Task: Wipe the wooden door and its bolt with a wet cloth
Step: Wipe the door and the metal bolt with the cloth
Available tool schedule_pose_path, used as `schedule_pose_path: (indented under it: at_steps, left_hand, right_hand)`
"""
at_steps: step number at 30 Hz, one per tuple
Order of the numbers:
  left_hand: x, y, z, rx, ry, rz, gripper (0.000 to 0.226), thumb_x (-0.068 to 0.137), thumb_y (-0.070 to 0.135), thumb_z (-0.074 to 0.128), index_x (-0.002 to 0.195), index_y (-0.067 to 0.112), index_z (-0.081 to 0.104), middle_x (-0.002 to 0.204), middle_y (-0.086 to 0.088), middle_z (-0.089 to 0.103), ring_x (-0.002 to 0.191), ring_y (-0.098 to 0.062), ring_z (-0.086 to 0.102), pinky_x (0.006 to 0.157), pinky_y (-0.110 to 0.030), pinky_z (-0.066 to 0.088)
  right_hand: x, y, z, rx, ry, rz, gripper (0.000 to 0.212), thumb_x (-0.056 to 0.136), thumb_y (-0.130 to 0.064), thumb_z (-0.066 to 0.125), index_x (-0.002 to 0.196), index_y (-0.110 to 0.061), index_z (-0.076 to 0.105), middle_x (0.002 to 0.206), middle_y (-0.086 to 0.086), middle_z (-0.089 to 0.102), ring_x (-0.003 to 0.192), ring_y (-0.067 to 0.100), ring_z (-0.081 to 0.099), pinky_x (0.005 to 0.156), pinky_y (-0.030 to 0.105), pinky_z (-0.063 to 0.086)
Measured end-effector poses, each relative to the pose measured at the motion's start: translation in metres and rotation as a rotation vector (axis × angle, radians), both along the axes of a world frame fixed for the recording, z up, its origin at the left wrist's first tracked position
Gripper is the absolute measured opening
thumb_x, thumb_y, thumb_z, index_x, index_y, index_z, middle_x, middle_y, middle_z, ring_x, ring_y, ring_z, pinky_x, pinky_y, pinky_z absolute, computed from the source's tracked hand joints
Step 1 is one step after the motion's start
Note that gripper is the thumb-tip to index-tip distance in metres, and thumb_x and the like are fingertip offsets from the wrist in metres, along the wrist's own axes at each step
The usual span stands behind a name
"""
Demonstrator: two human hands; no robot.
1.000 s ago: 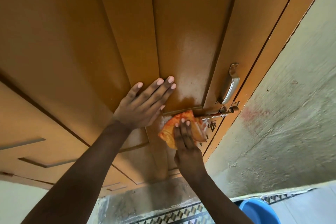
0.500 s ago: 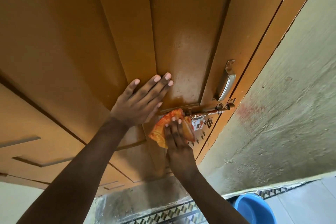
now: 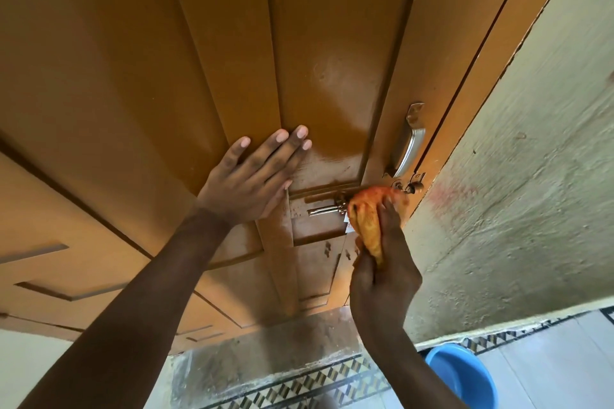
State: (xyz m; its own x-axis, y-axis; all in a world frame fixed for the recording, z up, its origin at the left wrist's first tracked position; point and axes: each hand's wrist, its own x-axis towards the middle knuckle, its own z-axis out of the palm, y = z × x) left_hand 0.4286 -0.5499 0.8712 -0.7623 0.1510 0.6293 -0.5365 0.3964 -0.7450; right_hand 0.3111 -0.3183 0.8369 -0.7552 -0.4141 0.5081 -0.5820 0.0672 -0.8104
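Note:
The brown wooden door [image 3: 206, 70] fills most of the view, with a damp sheen on its middle panel. My left hand [image 3: 252, 176] lies flat on the door with fingers straight, left of the bolt. My right hand [image 3: 382, 262] grips a bunched orange cloth [image 3: 368, 212] and presses it on the right part of the metal bolt [image 3: 327, 208]. The bolt's left end shows bare; its right end and catch are partly hidden by the cloth.
A silver pull handle [image 3: 407, 146] sits just above the bolt. The rough plastered wall [image 3: 518, 183] stands to the right of the door frame. A blue bucket [image 3: 461, 375] is on the tiled floor at lower right.
My right hand has slid the cloth rightward along the bolt, uncovering the bolt's left end. My left hand stays flat on the door.

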Motion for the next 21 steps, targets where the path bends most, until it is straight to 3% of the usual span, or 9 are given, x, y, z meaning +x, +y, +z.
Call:
schedule_pose_path:
  at_steps: [3,6,12,16,21]
  left_hand:
    - [0.000,0.000,0.000,-0.001,0.001,0.006,0.074,0.101,0.053,0.047,0.165,0.016,0.037,0.171,-0.007,0.030,0.158,-0.022,0.021,0.127,-0.048,0.005]
    - [0.000,0.001,0.000,0.016,-0.001,-0.004,0.073,0.101,0.053,0.046,0.164,0.017,0.038,0.170,-0.006,0.033,0.159,-0.022,0.021,0.127,-0.047,0.005]
    - [0.001,0.000,0.001,0.015,-0.001,-0.007,0.072,0.102,0.054,0.045,0.164,0.018,0.039,0.171,-0.007,0.030,0.160,-0.023,0.020,0.129,-0.048,0.001]
    - [0.000,0.001,0.001,0.017,-0.006,-0.014,0.072,0.102,0.053,0.046,0.164,0.018,0.039,0.170,-0.006,0.032,0.156,-0.022,0.029,0.128,-0.048,0.004]
    - [0.001,0.005,0.001,0.027,-0.003,-0.007,0.073,0.102,0.052,0.047,0.165,0.018,0.037,0.172,-0.006,0.030,0.159,-0.023,0.023,0.124,-0.047,0.011]
  right_hand:
    - [-0.013,-0.034,-0.015,0.235,0.171,0.068,0.062,0.085,-0.004,0.056,0.147,-0.010,0.048,0.141,0.018,0.061,0.125,0.046,0.061,0.087,0.052,0.061]
    - [-0.007,-0.059,-0.030,0.523,0.428,0.120,0.053,0.079,-0.013,0.077,0.131,-0.004,0.066,0.131,0.020,0.068,0.122,0.044,0.064,0.074,0.048,0.063]
    - [-0.027,-0.049,-0.037,0.542,0.824,0.141,0.052,0.071,-0.023,0.085,0.118,-0.005,0.075,0.121,0.016,0.074,0.118,0.035,0.069,0.072,0.040,0.063]
    - [-0.015,-0.059,-0.034,0.594,0.848,0.141,0.052,0.068,-0.027,0.086,0.114,-0.004,0.076,0.117,0.018,0.076,0.113,0.036,0.071,0.087,0.045,0.060]
    - [-0.017,-0.052,-0.023,0.508,0.929,0.374,0.055,0.062,-0.033,0.089,0.113,-0.015,0.079,0.117,0.007,0.077,0.112,0.026,0.073,0.097,0.039,0.056]
